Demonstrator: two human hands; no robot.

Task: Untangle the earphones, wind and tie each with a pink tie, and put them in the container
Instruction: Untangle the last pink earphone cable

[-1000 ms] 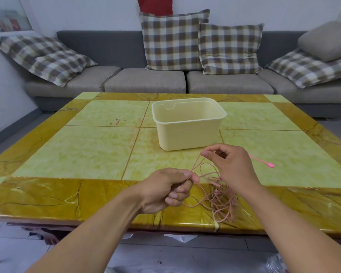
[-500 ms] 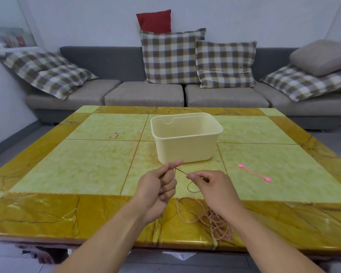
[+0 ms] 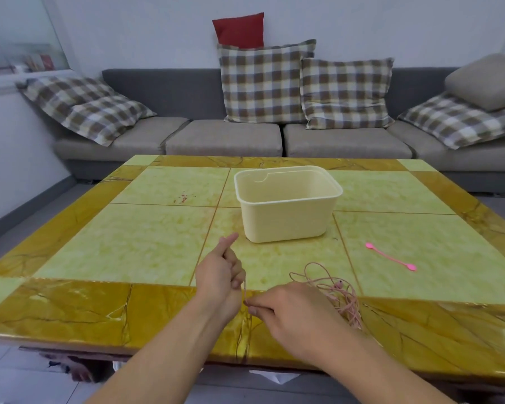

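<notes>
Behind the desk (image 3: 146, 246) with its green and amber tiles stands a grey sofa (image 3: 225, 138) stacked with checked cushions (image 3: 261, 83) and one red cushion (image 3: 239, 29). Over the near edge, the left hand (image 3: 220, 277) has its fingers (image 3: 236, 272) curled round a thin pink cord, thumb raised. Just beside it the right hand (image 3: 292, 312) pinches that cord between thumb and forefinger. To the right the pink earphones (image 3: 340, 295) lie in a loose tangle on the desk. Farther back sits a cream container (image 3: 287, 217), open-topped, and well to its right a pink tie (image 3: 391, 257) lies flat.
</notes>
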